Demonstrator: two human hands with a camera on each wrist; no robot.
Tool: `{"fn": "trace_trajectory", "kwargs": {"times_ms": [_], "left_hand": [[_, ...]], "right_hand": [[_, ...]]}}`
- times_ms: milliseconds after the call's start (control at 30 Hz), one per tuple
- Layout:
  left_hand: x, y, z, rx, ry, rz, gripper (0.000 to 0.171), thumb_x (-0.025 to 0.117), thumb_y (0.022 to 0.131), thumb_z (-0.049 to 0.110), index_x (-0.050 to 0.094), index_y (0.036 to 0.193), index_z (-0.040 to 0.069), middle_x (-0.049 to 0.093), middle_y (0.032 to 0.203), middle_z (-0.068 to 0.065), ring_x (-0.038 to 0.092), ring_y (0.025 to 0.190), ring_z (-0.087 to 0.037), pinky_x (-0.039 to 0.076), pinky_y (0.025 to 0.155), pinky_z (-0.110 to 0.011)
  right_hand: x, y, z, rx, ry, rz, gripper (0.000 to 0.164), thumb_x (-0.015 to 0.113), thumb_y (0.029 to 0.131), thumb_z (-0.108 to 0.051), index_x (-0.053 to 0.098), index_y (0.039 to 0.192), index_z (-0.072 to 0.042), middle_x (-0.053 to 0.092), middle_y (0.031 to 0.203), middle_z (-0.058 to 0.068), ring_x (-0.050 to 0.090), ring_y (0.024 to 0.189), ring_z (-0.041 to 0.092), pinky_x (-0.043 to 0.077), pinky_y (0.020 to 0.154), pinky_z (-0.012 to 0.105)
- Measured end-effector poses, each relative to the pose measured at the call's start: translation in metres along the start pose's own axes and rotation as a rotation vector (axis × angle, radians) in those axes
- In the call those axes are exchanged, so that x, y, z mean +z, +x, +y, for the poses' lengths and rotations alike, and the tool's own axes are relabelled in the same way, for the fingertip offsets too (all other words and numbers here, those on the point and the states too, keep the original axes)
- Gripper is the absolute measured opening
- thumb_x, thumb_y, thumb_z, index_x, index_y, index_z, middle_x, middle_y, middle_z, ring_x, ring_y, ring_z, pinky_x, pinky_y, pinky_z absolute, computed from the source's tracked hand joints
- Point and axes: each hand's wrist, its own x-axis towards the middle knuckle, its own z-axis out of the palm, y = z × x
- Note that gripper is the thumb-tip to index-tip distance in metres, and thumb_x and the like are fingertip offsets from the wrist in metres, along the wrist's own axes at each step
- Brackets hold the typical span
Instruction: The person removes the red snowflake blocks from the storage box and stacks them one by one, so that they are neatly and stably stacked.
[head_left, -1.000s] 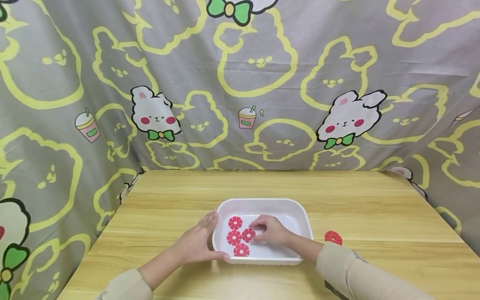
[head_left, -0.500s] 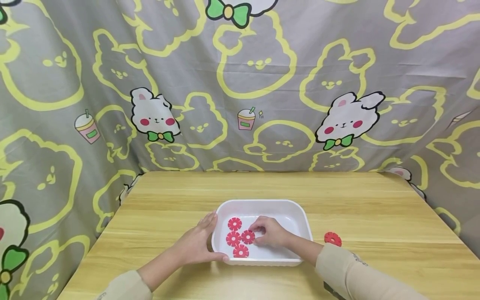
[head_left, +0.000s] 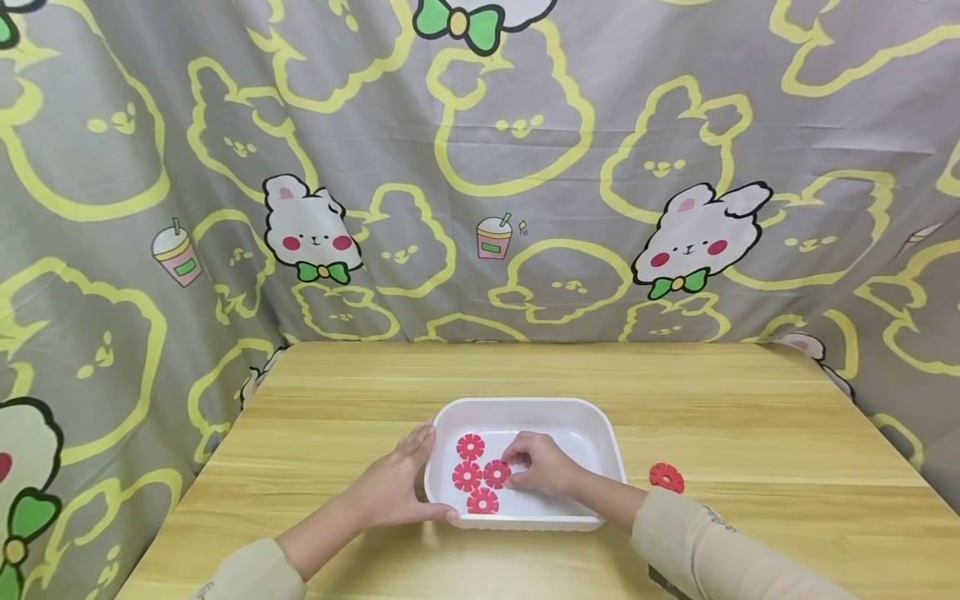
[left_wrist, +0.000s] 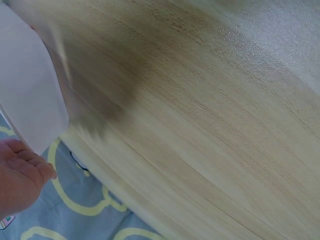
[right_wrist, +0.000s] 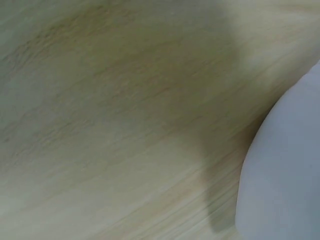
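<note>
My left hand (head_left: 390,487) lay spread against the tray (head_left: 517,412). Inside, my right hand (head_left: 542,465) curled half-closed beside a disc (head_left: 497,465); whether it gripped, I couldn't tell.

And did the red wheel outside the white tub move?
No, the red wheel lies in the same spot as before, judged against the table's back edge.
</note>
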Motion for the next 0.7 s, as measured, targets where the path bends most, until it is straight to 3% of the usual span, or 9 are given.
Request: {"fn": "trace_trajectory", "kwargs": {"times_ms": [500,700], "left_hand": [[-0.002,0.000,0.001,-0.020,-0.011,-0.028,0.115,0.067,0.064,0.070,0.029,0.143,-0.004,0.026,0.150,-0.022,0.027,0.138,-0.038,0.039,0.103,-0.053],[-0.002,0.000,0.001,-0.014,-0.010,-0.025,0.115,0.068,0.064,0.070,0.029,0.142,-0.006,0.026,0.149,-0.024,0.028,0.138,-0.039,0.038,0.104,-0.053]], "right_hand": [[-0.004,-0.003,-0.006,0.047,-0.013,0.032,0.021,0.079,0.068,-0.005,0.070,0.086,0.001,0.061,0.076,0.002,0.048,0.070,0.001,0.047,0.063,0.015],[-0.015,-0.003,-0.010,0.020,-0.005,0.071,0.019,0.077,0.067,-0.003,0.071,0.085,0.002,0.061,0.074,0.005,0.050,0.069,0.006,0.047,0.061,0.016]]}}
